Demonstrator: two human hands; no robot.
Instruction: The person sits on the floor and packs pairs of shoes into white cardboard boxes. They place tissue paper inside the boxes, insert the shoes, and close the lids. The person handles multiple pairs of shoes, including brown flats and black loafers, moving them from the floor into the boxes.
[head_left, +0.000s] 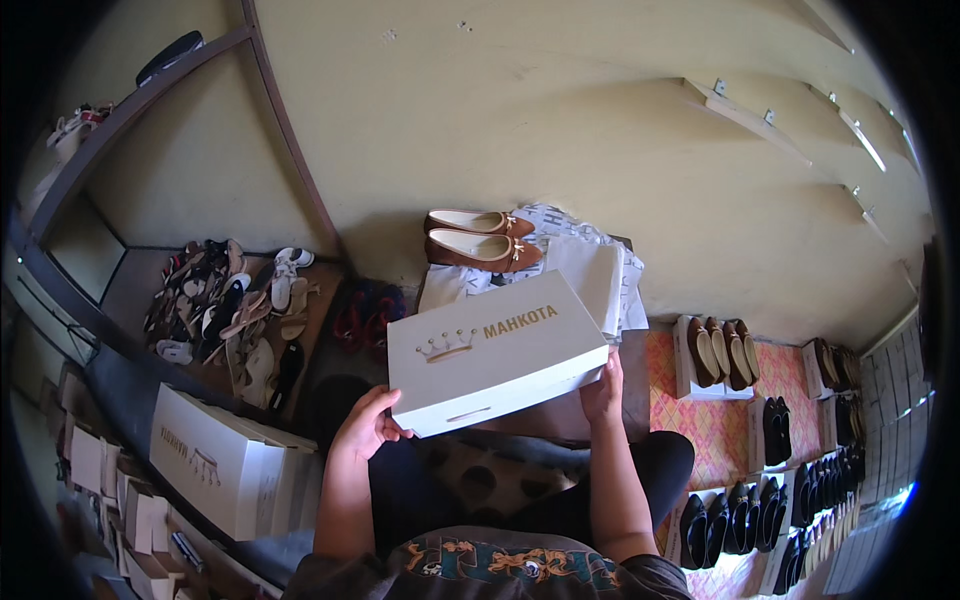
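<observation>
Between both hands I hold a white lidded shoebox [500,370] above my lap, tilted, with a gold crown printed on its lid. My left hand [365,425] grips its near left corner, and my right hand [604,390] is closed on its right end. What is inside the box cannot be seen. Just beyond it, a pair of brown flat shoes [470,248] with small bows sits on a low table. White wrapping paper [590,265] lies beside the shoes, partly behind the box.
A shelf at left holds a heap of mixed shoes and sandals [235,310]. White shoeboxes [215,460] stand at lower left. On the right, brown shoes [722,350] and black shoes [735,525] are lined up on boxes over a patterned floor [690,420]. Dark red footwear [365,315] lies by the table.
</observation>
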